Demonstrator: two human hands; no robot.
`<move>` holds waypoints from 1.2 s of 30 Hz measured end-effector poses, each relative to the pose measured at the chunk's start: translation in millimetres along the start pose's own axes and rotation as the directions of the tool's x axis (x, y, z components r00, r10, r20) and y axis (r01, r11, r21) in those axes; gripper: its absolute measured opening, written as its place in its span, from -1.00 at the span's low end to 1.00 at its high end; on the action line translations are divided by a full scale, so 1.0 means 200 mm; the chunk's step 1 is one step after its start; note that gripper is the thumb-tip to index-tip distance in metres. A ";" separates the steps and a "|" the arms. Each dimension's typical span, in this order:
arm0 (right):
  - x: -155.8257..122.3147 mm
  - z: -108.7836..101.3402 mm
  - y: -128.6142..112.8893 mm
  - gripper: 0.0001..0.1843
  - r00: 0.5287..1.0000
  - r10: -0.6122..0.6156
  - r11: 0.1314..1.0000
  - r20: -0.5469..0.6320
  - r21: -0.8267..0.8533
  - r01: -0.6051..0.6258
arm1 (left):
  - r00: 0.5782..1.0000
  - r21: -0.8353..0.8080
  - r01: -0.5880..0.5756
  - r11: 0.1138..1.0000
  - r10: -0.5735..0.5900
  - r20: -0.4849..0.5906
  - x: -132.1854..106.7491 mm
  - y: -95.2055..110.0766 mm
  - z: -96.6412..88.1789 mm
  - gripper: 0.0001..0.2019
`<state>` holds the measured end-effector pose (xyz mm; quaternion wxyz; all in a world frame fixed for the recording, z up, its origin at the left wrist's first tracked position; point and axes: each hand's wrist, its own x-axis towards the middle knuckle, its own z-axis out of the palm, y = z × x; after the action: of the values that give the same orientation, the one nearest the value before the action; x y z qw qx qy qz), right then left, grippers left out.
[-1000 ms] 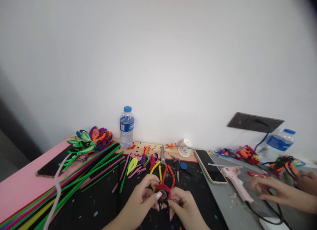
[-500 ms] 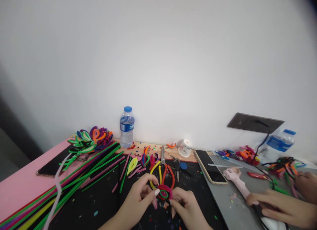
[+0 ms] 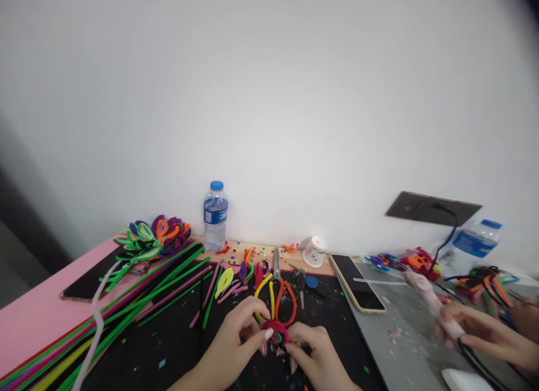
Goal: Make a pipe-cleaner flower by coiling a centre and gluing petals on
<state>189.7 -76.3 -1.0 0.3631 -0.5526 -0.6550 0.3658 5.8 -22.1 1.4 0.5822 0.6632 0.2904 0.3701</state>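
Note:
Between my hands is a small coiled pipe-cleaner piece (image 3: 277, 327), magenta on the outside with green and dark rings inside. My left hand (image 3: 242, 340) pinches its left edge with thumb and fingertips; a bit of pink shows under the thumb. On the other edge, my right hand (image 3: 314, 349) grips it with bent fingers, and a dark strand hangs near those fingertips. Just beyond lie scissors (image 3: 287, 302) with one yellow and one red handle, blades pointing at the wall. Left of them are a yellow pipe-cleaner loop (image 3: 224, 282) and pink pieces (image 3: 229, 293).
Long pipe cleaners (image 3: 126, 318) and finished flowers (image 3: 155, 237) lie left. A water bottle (image 3: 215, 217), paper cup (image 3: 314, 252), keys (image 3: 300, 281) and phone (image 3: 357, 283) stand or lie behind. At right, a co-worker's hand (image 3: 475, 329) holds a pale pink corded tool (image 3: 429, 295).
The coiled piece has tilted, so its face shows less. My hands stay nearly in place. The co-worker's hand has lifted the pink tool off the grey mat.

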 end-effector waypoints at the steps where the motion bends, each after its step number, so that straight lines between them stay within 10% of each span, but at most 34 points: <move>1: 0.00 0.00 0.00 -0.76 1.000 -0.003 1.000 0.002 -0.001 0.003 | 1.000 0.001 -0.002 1.000 0.002 0.000 0.00 0.00 0.00 -0.94; 36: 0.00 0.01 0.01 -0.76 1.000 0.004 0.999 0.019 -0.033 -0.003 | 1.000 0.000 -0.021 1.000 0.021 -0.015 0.00 0.01 0.00 -0.94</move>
<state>187.5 -76.4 -3.3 0.3469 -0.5562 -0.6635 0.3607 6.9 -22.2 2.7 0.5762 0.6632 0.2878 0.3813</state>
